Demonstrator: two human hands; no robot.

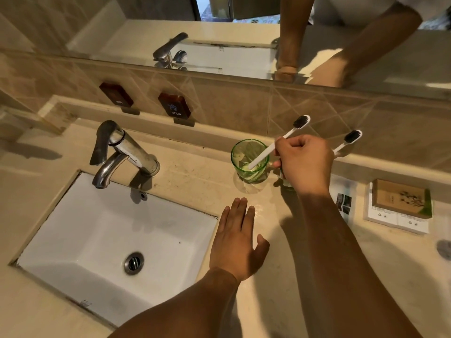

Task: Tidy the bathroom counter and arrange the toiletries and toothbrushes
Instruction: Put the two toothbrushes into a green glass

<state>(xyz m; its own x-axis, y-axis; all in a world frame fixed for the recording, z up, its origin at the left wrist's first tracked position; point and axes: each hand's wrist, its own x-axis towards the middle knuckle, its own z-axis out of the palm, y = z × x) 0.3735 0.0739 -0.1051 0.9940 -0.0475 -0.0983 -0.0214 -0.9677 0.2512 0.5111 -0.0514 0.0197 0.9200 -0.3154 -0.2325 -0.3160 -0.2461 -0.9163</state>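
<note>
A green glass cup (244, 152) stands on the beige counter (195, 176), right of the tap. A white toothbrush with black bristles (290, 131) leans in the cup, its handle end on the cup's bottom. My right hand (306, 163) is shut on the middle of that handle. A second white toothbrush (350, 139) sticks up behind my right hand; what holds its lower end is hidden. My left hand (238, 240) lies flat and open on the counter by the sink's right edge, holding nothing.
A white rectangular sink (85, 230) with a chrome tap (122, 152) fills the left. A brown soap box (400, 198) sits on white packets at the right, next to a leaflet (344, 198). HOT and COLD plaques (174, 106) hang on the tiled backsplash below the mirror.
</note>
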